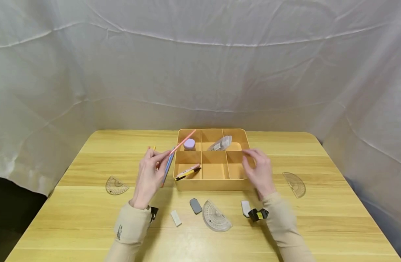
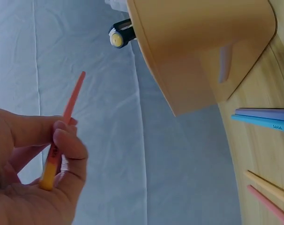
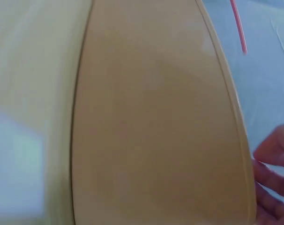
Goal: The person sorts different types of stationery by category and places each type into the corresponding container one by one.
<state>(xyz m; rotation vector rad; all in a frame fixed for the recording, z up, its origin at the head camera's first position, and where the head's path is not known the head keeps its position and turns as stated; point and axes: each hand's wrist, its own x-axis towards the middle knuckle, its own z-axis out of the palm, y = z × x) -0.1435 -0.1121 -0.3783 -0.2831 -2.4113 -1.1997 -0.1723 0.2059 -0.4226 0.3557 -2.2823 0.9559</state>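
My left hand (image 1: 150, 176) pinches a coral-red pencil (image 1: 183, 141) between thumb and fingertips, tilted up over the box's left side. Its yellow end shows within the palm in the left wrist view. At the box's right front compartment hovers my right hand (image 1: 260, 170), fingers loosely bent, thumb apart, nothing seen between them. The tan six-compartment box (image 1: 213, 185) holds a lilac lidded item (image 1: 189, 144) at back left and a clear-wrapped item (image 1: 221, 143) at the back. A yellow-and-black pen (image 1: 187, 174) and a pink pen (image 1: 189, 169) lie in the front left compartment.
Blue pencils (image 2: 264, 121) lie left of the box, with yellow (image 2: 268, 186) and red (image 2: 269, 205) ones nearby. In front are a grey eraser (image 1: 195, 206), white erasers (image 1: 176, 218) (image 1: 245, 208) and a protractor (image 1: 216, 218). Two more protractors (image 1: 116, 186) (image 1: 295, 185) flank the box.
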